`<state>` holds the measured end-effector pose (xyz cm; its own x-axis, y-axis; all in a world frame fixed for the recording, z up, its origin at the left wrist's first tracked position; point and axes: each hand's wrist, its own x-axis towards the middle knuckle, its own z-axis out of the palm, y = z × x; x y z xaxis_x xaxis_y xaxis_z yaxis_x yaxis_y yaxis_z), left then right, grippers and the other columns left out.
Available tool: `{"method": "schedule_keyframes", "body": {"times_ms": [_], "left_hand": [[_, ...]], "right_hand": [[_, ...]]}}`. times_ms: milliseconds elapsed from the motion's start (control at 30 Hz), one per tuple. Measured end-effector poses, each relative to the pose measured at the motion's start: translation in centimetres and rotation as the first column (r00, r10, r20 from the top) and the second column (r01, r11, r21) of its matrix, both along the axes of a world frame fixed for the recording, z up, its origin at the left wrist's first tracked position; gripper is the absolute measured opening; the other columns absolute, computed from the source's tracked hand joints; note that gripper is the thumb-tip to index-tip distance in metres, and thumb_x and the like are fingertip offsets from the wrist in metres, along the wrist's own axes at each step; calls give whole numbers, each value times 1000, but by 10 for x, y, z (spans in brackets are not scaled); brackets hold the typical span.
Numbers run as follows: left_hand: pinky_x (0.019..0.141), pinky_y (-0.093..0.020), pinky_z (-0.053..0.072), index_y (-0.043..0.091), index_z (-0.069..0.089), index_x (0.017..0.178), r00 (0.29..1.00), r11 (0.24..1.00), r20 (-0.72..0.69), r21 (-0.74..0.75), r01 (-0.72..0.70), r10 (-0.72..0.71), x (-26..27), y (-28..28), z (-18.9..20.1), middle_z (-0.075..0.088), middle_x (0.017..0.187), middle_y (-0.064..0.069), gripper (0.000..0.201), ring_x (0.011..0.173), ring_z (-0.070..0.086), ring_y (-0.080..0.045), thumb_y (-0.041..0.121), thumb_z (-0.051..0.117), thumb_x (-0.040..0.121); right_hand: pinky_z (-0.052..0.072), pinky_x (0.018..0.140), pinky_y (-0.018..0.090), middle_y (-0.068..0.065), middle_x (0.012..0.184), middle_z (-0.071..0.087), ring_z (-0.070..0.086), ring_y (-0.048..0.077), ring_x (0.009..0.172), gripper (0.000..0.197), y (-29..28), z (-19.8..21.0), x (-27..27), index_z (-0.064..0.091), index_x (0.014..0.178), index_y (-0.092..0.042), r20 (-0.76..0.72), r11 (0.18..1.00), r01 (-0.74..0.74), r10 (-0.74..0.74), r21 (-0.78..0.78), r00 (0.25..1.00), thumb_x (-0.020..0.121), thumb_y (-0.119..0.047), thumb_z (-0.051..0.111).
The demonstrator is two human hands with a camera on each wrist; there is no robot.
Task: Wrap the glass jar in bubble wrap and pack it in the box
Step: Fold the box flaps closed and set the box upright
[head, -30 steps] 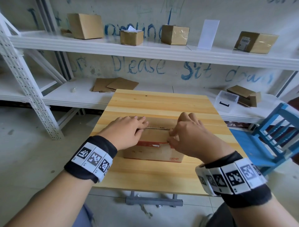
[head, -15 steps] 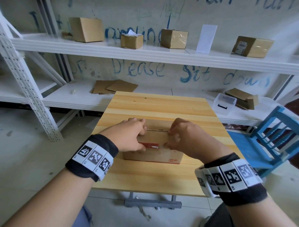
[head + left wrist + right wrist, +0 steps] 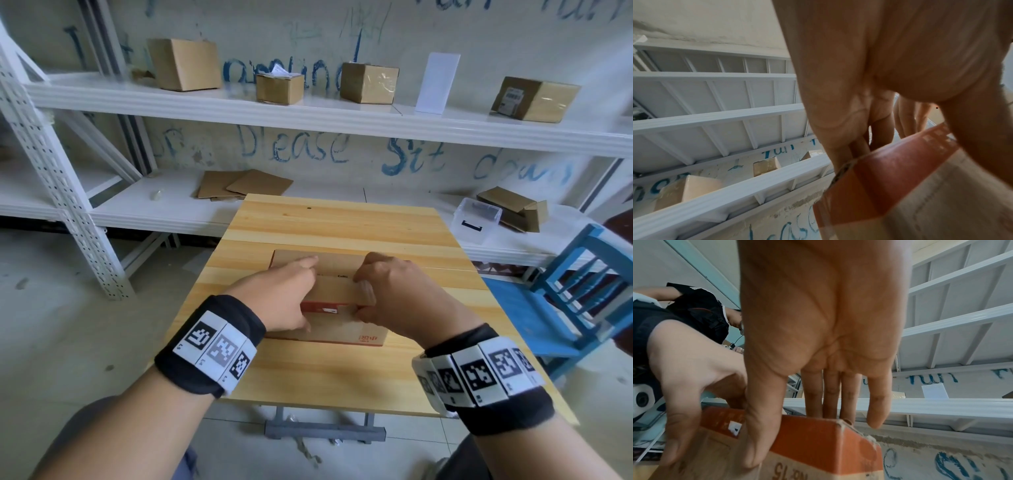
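A brown cardboard box [image 3: 337, 291] with a red band along its top front edge stands in the middle of the wooden table [image 3: 329, 222], flaps folded down. My left hand [image 3: 284, 294] lies on the left part of the lid, fingers straight across the top and thumb down the front face. My right hand [image 3: 397, 294] presses the right part the same way. The wrist views show the box [image 3: 900, 186] under my left fingers [image 3: 879, 126] and the box [image 3: 818, 439] under my right fingers [image 3: 830, 394]. No jar or bubble wrap shows.
White metal shelves [image 3: 308, 116] behind the table carry several cardboard boxes and flat cardboard sheets [image 3: 243, 185]. A clear plastic bin [image 3: 476, 219] sits on the lower shelf at the right. A blue chair [image 3: 582, 291] stands close to the table's right edge.
Both hands have slid toward the box's near edge, and their thumbs have come down over the front face. The top flaps now lie flatter. The box has stayed in place.
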<state>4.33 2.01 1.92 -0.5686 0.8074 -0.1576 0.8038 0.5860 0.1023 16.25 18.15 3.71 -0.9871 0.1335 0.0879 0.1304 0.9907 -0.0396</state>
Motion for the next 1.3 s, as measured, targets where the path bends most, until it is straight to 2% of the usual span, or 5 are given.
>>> {"method": "schedule_keyframes", "body": {"times_ms": [333, 567, 933, 1067, 1300], "left_hand": [[100, -34, 46, 13, 42, 152, 1000, 1000, 14, 8, -23, 23, -7, 3, 7, 29, 166, 1, 80, 135, 49, -26, 39, 78, 86], [93, -42, 51, 12, 42, 63, 999, 999, 42, -32, -24, 25, -20, 10, 16, 31, 166, 5, 51, 120, 59, -28, 38, 81, 82], [96, -42, 54, -6, 63, 120, 993, 991, 91, 108, -78, 68, -23, 15, 3, 49, 155, -5, 71, 123, 60, -25, 40, 89, 72], [99, -42, 52, 6, 61, 65, 991, 987, 113, 137, -84, 68, -26, 11, 4, 34, 164, 2, 43, 132, 56, -22, 38, 89, 70], [99, -42, 52, 7, 53, 60, 992, 988, 111, 133, -81, 66, -23, 14, 4, 34, 164, 4, 52, 131, 56, -23, 44, 88, 69]], "right_hand": [[43, 83, 17, -5, 119, 55, 55, 12, 99, 36, 9, -15, -9, 75, 110, -13, -26, 980, 13, -19, -197, 999, 78, -29, 83], [46, 95, 23, -5, 120, 51, 52, 14, 104, 40, 21, -26, -26, 73, 110, -10, -54, 951, 12, -30, -310, 998, 75, -24, 87], [43, 95, 27, 2, 111, 58, 51, 21, 108, 46, 4, -32, -33, 72, 106, -8, -77, 996, 14, -21, -91, 997, 72, -34, 86], [41, 93, 26, 3, 116, 58, 52, 22, 114, 50, -1, -31, -35, 69, 111, -9, -53, 997, 42, -45, -59, 998, 73, -39, 84], [30, 76, 20, 1, 110, 58, 53, 19, 98, 43, 0, -33, -31, 70, 107, -12, -84, 994, 45, -53, -98, 995, 75, -37, 83]]}}
